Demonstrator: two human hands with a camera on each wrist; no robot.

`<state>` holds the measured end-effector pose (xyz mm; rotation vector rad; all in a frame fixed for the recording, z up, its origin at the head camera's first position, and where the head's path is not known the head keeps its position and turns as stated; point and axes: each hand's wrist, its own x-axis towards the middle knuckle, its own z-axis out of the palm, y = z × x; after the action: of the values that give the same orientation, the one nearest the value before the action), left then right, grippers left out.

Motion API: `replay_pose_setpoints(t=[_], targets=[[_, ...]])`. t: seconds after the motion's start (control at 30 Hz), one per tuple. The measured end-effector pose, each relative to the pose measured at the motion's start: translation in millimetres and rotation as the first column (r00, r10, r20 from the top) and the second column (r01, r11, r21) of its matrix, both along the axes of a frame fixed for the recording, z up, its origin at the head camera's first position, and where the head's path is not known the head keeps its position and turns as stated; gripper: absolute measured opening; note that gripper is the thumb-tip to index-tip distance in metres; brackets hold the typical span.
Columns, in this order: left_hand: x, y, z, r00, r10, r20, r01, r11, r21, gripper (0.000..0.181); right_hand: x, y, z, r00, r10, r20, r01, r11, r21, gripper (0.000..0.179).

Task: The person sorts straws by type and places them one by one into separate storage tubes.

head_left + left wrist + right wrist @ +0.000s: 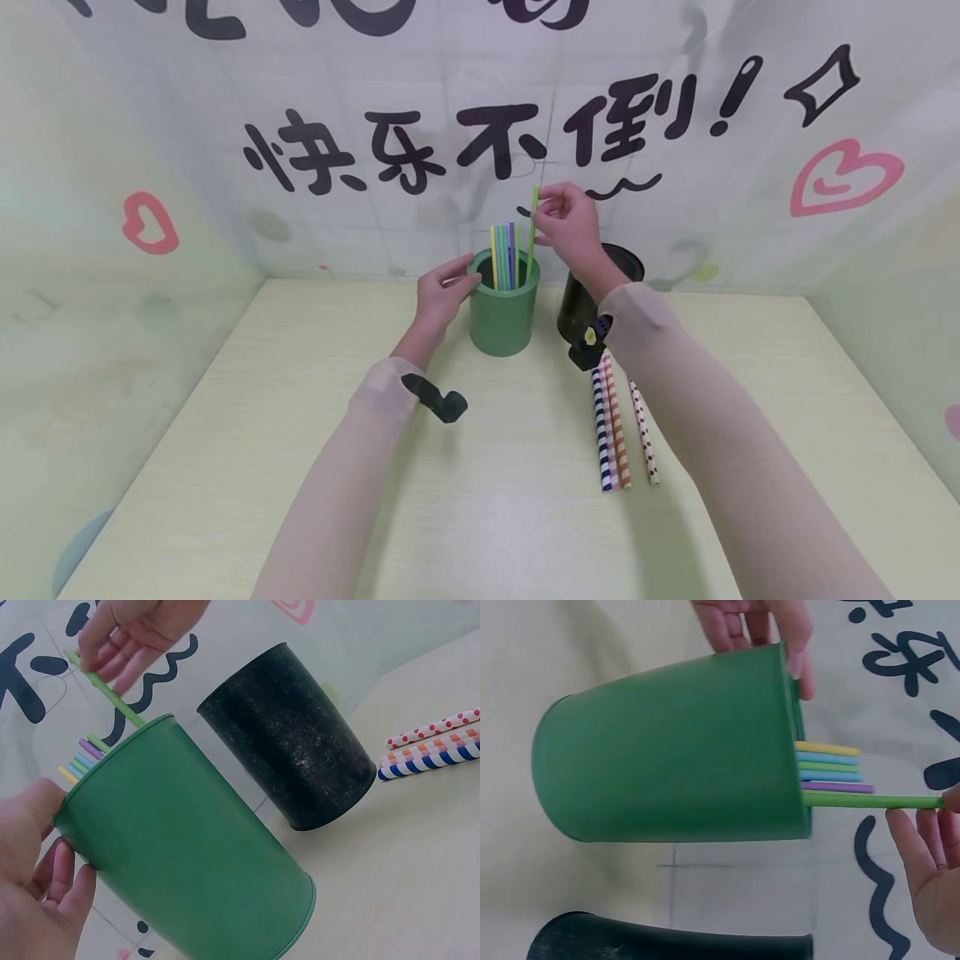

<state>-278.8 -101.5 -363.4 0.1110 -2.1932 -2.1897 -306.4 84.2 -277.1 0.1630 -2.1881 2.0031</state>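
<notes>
A green cup [502,325] stands upright on the table, holding several plastic straws [504,260] in yellow, blue, green and purple. At its left side my left hand [441,298] grips the rim, as the left wrist view shows thumb and fingers [64,877] there. Above the cup, my right hand [573,223] pinches a light green straw [531,242] near its top end. That straw's lower end is inside the cup, hidden by the wall in the right wrist view. It rises higher than the other straws.
Close on the right stands a black cup [292,742], partly behind my right forearm in the head view. Striped paper straws [602,433] and dotted ones [645,437] lie in front of it. A printed cloth [360,225] hangs behind the table [495,500].
</notes>
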Motion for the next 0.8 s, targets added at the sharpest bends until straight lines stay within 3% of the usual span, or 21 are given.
replay_pose_setpoints(t=[0.4, 0.8], targets=[[-0.6, 0.0, -1.3, 1.000, -0.003, -0.007, 0.003, 1.000, 0.012, 0.040, -3.8, -7.4, -19.3, 0.983, 0.011, 0.183, -0.039, 0.988, 0.150, 0.029], [0.0, 0.2, -0.5, 1.000, -0.003, -0.002, 0.003, 1.000, 0.011, 0.040, -7.7, -11.8, -19.7, 0.958, 0.007, 0.287, -0.076, 0.970, 0.230, 0.033]])
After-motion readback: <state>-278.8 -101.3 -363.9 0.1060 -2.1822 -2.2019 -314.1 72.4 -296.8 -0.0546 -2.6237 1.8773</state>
